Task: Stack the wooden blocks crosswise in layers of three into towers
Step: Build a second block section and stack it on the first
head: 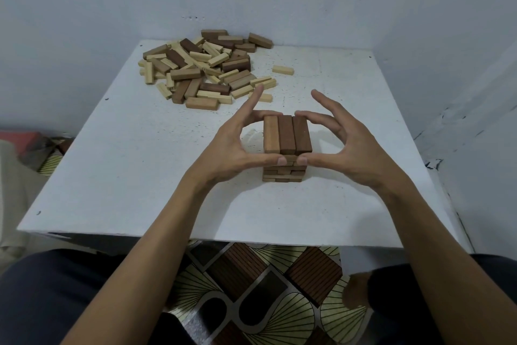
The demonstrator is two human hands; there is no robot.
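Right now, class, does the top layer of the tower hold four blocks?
No, the tower is topped by three blocks side by side, pinched between the left hand and the right hand.

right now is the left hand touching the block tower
Touching. Head view: left hand pinches the block tower, thumb on near face, fingers on far edge.

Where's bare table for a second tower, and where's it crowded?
Bare: table left of the tower, nearer than the block pile; also right of it, nearer than the lone block. Crowded: far-left pile; the tower, gripped by left hand and right hand.
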